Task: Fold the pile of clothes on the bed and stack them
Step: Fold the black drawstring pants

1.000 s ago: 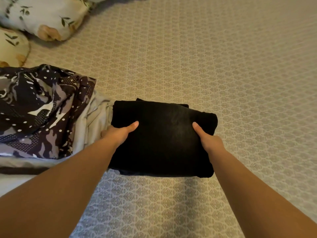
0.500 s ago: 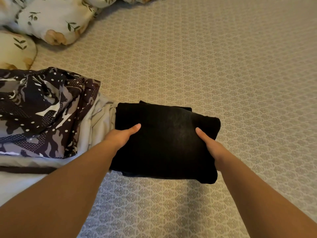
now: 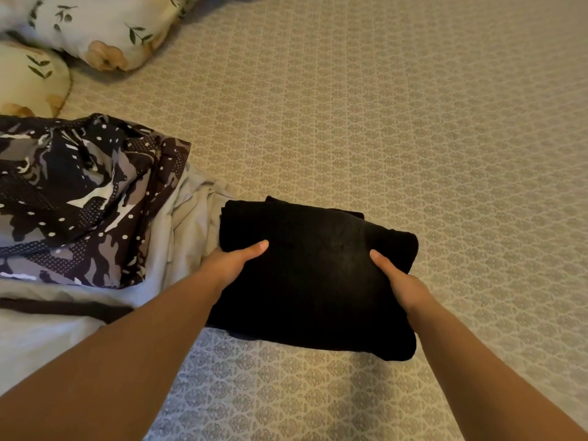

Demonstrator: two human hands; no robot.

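Gripping a folded black garment (image 3: 313, 278) from both sides: left hand (image 3: 227, 261) at its left edge, right hand (image 3: 402, 283) at its right edge, each thumb lying flat on top while the other fingers go out of sight underneath, so each hand pinches the bundle between thumb and hidden fingers. Two-sided hold likely keeps the layers from sliding apart or sagging open; a one-handed lift would probably let the fold spill. Garment sits low over the bed (image 3: 413, 138), whether resting on the patterned cover or just lifted off it cannot be told; a shadow runs along its near edge. Bundle looks thick, several layers, corners rounded, far left corner showing a loose under-layer peeking out. Just beside it to the left lies a pale grey cloth (image 3: 187, 230), touching or nearly touching the black edge, and on that a camouflage-print piece (image 3: 79, 198), fairly flat, possibly the stack in progress. Judgement: folding of this piece is done, and it is being carried or set toward that stack. Floral pillows (image 3: 105, 30) lie well apart at the far left corner.
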